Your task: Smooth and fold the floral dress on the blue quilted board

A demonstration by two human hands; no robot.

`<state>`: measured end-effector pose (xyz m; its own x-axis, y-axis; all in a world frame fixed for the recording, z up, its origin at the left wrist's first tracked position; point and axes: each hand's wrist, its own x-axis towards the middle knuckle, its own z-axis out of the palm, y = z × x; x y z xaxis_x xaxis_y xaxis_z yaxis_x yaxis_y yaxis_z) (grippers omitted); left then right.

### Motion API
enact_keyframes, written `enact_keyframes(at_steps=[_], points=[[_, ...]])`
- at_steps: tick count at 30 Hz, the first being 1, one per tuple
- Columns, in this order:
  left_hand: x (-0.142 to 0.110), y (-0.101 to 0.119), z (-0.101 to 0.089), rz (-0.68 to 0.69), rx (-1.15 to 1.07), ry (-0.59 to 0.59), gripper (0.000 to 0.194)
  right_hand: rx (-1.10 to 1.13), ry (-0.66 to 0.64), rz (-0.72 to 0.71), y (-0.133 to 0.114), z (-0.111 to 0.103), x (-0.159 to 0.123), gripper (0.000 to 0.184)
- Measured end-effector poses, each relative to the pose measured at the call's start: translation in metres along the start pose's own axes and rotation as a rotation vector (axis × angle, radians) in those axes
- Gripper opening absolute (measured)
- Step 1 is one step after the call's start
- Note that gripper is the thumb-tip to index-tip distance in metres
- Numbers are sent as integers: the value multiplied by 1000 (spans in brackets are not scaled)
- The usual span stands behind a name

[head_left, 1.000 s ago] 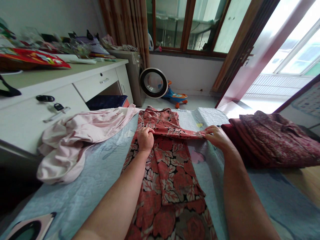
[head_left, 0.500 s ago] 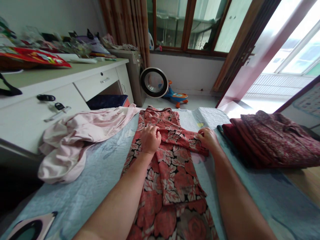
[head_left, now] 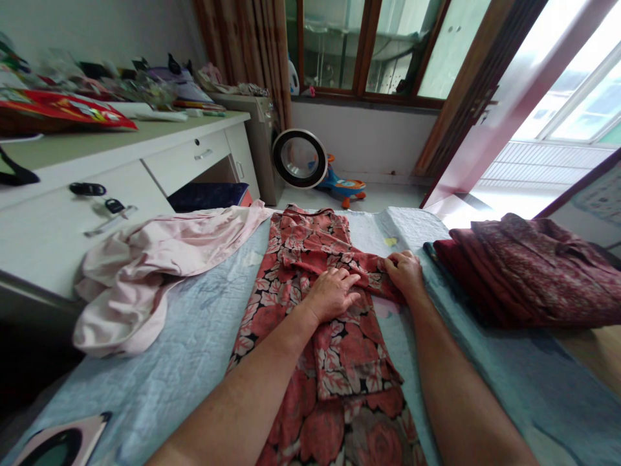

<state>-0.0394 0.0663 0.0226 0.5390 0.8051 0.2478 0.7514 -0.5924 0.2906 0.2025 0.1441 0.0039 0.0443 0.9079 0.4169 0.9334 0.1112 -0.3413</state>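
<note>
A red floral garment point(head_left: 349, 353) with black and pale leaf patterns lies lengthwise on the bed, partly folded over itself. One sleeve stretches across it to the right. My left hand point(head_left: 334, 292) rests on the sleeve near the garment's middle, fingers spread and pointing right. At the sleeve's right end is my right hand point(head_left: 405, 270), its thumb and fingers closed on the cuff area. The cloth under both palms is hidden.
A crumpled pale pink garment point(head_left: 145, 259) lies left on the blue bedspread point(head_left: 208, 349). Folded dark red clothes point(head_left: 528, 272) are stacked at right. A pink-framed object point(head_left: 63, 440) sits bottom left. Beyond are a cluttered desk point(head_left: 194, 139), a washer's open round door point(head_left: 299, 158) and a ride-on toy point(head_left: 344, 186).
My left hand has moved right and nearer to me along the sleeve, going from a closed grasp to spread fingers. My right hand stays at the sleeve's end.
</note>
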Motion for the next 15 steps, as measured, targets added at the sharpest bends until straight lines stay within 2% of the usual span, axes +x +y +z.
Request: enact_keyframes(at_steps=[2, 5, 8, 11, 15], points=[[-1, 3, 0, -18, 44, -21, 49, 105, -35, -13, -1, -4, 1, 23], [-1, 5, 0, -19, 66, -39, 47, 220, -157, 30, -1, -10, 3, 28], [-1, 5, -1, -9, 75, -53, 43, 180, -147, 96, -2, -14, 3, 34], [-1, 4, 0, -4, 80, -51, 40, 144, -111, 98, -4, -13, 2, 24], [-1, 4, 0, 1, 85, -41, 38, 83, -231, 13, -3, -8, 1, 23]])
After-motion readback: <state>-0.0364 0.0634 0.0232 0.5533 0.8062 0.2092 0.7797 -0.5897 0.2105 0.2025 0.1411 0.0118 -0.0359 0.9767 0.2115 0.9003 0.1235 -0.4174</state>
